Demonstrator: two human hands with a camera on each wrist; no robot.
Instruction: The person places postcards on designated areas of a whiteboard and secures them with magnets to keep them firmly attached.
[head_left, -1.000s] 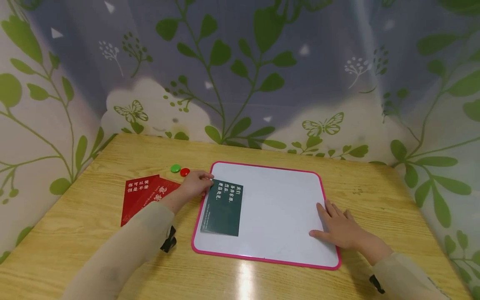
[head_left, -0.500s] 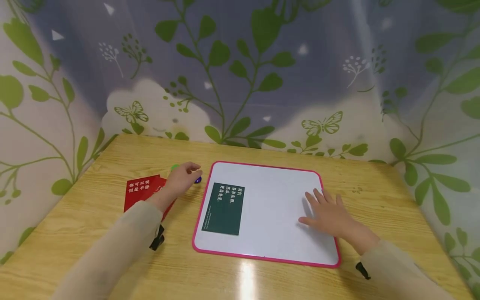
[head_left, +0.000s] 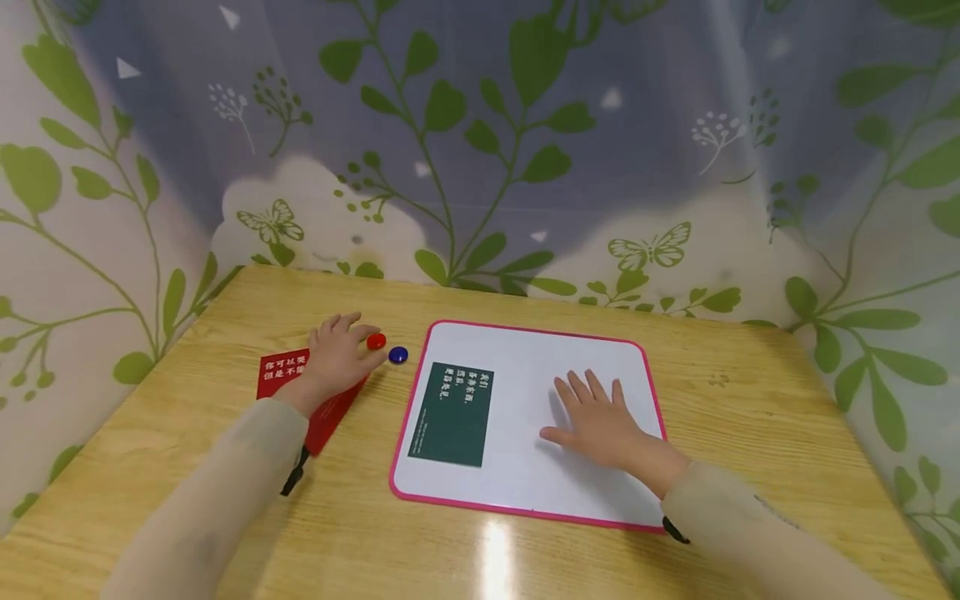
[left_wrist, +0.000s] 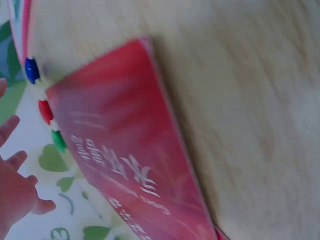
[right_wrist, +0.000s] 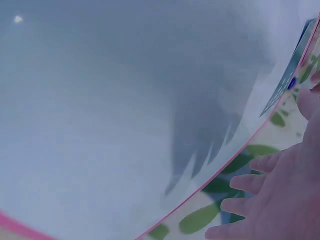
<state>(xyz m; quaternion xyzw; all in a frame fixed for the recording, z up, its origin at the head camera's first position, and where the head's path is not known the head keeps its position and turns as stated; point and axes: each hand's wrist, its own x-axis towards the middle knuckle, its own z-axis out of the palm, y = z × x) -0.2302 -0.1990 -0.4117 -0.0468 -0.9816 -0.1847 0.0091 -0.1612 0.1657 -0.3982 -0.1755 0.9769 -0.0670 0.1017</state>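
Note:
My left hand [head_left: 333, 360] hovers with spread fingers over two red cards [left_wrist: 125, 135], which overlap and bear white writing. Just beyond its thumb lie a red magnet-like button [head_left: 377, 341] and a blue one [head_left: 398, 355]; a green one [left_wrist: 58, 141] shows in the left wrist view, while the hand hides it in the head view. On the left part of a pink-edged whiteboard [head_left: 517, 400] lies a dark green card [head_left: 452, 414] with white writing. Above the board's right half is my right hand [head_left: 600, 425], fingers spread, its shadow on the white surface and nothing held.
A light wooden table [head_left: 337, 525] carries everything. Behind it and on both sides hangs a leaf-patterned curtain [head_left: 480, 167]. Both forearms, in pale sleeves with black wrist straps, reach in from the front edge.
My left hand has left the green card's corner and moved left over the red cards, uncovering the blue and red buttons. My right hand has lifted from the board's right edge and shifted left.

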